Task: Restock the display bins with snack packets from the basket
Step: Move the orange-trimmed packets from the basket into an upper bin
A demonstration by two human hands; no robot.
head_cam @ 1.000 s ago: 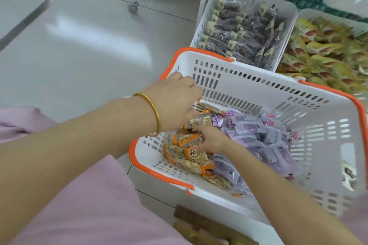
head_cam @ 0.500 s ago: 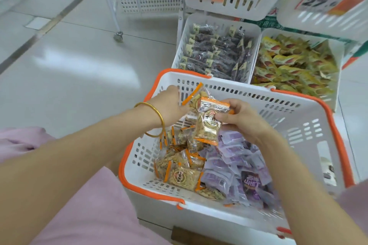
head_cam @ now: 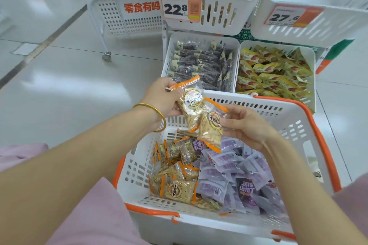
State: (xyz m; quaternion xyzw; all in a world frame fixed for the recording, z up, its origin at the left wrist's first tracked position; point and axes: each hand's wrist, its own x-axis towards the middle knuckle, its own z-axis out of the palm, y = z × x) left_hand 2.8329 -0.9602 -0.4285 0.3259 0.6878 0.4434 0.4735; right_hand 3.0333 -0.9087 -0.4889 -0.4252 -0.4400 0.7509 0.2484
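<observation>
The top edge cuts off the upper bin (head_cam: pixel 229 16); the bin beside it (head_cam: pixel 318 34) runs off top and right, contents hidden. The price tag (head_cam: pixel 180 8) fine print is too small to read. The left hand (head_cam: pixel 161 97) has its fingers hidden behind its packet (head_cam: pixel 192 103); where that overlaps the second packet (head_cam: pixel 212 127), which lies in front is unclear.

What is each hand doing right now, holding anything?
Left hand: closed, gripping the upper orange-trimmed packet.
Right hand: closed, fingers pinching the lower orange-trimmed packet.
</observation>
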